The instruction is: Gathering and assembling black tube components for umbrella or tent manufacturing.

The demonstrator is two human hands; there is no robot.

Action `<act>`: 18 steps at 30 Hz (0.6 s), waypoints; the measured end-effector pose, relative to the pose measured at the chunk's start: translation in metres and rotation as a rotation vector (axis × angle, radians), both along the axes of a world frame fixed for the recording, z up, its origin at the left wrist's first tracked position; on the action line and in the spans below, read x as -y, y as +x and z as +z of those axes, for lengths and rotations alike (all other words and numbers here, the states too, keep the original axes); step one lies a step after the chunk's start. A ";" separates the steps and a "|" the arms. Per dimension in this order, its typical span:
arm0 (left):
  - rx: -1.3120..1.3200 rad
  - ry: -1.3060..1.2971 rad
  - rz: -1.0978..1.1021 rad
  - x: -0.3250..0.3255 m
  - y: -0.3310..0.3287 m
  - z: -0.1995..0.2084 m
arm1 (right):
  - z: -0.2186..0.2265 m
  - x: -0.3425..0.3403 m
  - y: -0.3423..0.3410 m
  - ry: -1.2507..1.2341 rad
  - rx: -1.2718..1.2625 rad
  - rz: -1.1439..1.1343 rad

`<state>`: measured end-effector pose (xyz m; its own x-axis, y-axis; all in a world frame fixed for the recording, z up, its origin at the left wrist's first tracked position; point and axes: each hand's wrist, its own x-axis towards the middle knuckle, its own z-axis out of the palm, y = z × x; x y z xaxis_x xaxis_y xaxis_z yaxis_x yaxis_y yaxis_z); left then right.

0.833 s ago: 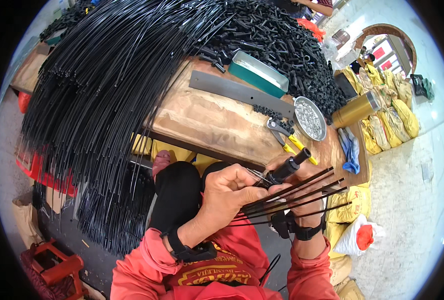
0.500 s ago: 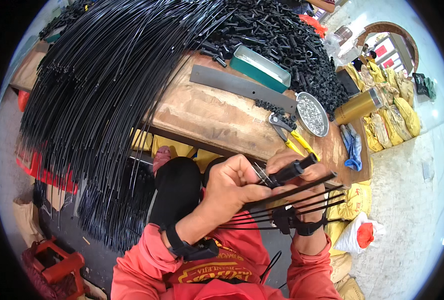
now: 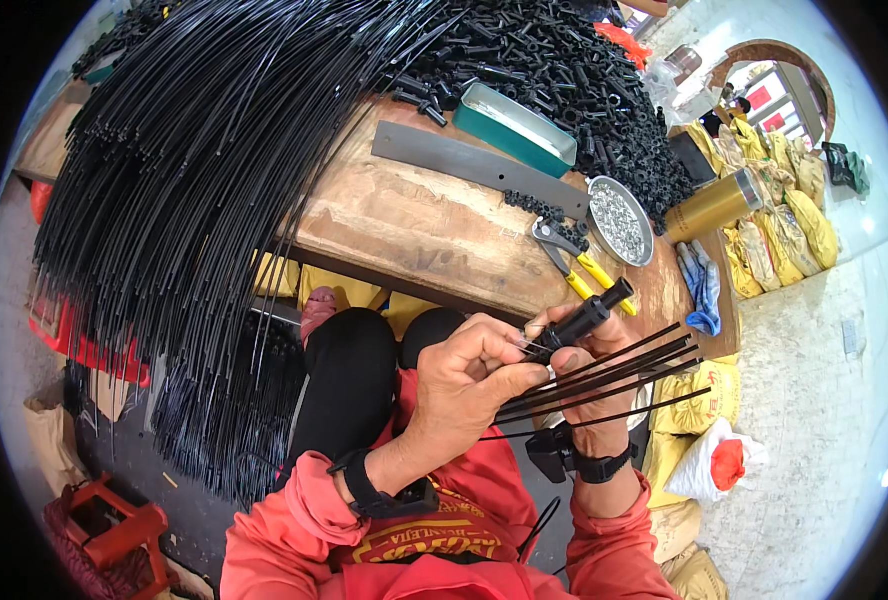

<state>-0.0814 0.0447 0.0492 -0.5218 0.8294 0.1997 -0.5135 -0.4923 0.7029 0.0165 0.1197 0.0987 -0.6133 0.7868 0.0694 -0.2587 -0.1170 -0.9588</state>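
Both my hands meet in front of my lap, near the bench's front edge. My right hand [image 3: 596,388] is closed round a black plastic tube fitting [image 3: 582,324], tilted with its narrower end up and to the right. At the fitting's lower end my left hand [image 3: 474,372] pinches a thin metal wire [image 3: 534,348]; its far end is hidden among the fingers. Several thin black rods [image 3: 629,376] fan out to the right from under my left thumb, passing in front of my right hand. How the rods join the fitting is hidden.
On the wooden bench [image 3: 414,235] lie a big bundle of long black rods [image 3: 179,190], heaped black tube fittings [image 3: 574,90], a grey metal bar [image 3: 464,168], a green tray [image 3: 514,150], a dish of small metal pieces [image 3: 619,222], yellow-handled cutters [image 3: 584,270], a gold flask [image 3: 712,206] and a blue cloth [image 3: 700,285].
The fitting has tipped more upright and shows more of its length. The black rods have swung and bunched closer, with one now apart below. Both hands stay close together.
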 end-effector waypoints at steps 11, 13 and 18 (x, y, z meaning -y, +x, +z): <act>0.105 -0.061 -0.116 -0.002 -0.015 0.005 | 0.008 -0.011 0.000 0.247 0.154 0.087; 0.292 -0.072 -0.176 0.000 -0.018 0.010 | 0.009 -0.015 -0.002 0.363 0.264 0.099; 0.306 -0.028 -0.266 -0.003 -0.028 0.002 | 0.010 -0.017 -0.009 0.360 0.178 0.141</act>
<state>-0.1096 0.0478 0.0512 -0.3201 0.9464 0.0436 -0.8077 -0.2967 0.5095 0.0071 0.1363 0.1082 -0.7403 0.6395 0.2072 -0.0904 0.2107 -0.9734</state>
